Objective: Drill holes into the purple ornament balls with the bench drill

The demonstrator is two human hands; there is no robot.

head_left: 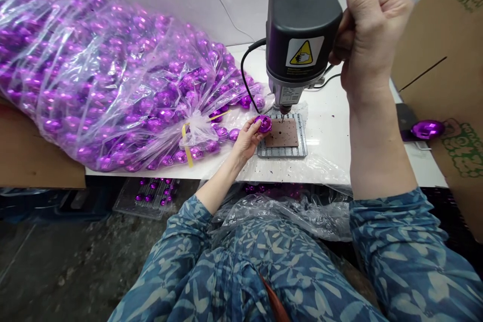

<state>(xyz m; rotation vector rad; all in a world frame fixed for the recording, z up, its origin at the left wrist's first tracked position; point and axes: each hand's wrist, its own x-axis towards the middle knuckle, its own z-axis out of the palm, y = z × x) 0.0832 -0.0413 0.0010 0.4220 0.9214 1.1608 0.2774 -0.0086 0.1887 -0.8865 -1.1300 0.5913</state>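
My left hand (247, 139) pinches a shiny purple faceted bauble (263, 123) between thumb and fingers. The bauble is at the left edge of a brown board (283, 133), which lies on the grey slotted base plate (283, 153) of a small bench drill press (302, 25). The drill bit (283, 118) points down over the board, to the right of the bauble. Raised beside the black motor housing, my right hand (372, 30) is closed in a fist around the drill press handle, mostly hidden by the fingers.
A large clear bag (113, 75) of purple baubles, tied at its neck, fills the left of the white table (328, 146). Loose baubles lie near its mouth. Cardboard (426, 70) stands at the right, with one bauble (427, 130) beside it. Clear plastic sheeting (287, 214) covers my lap.
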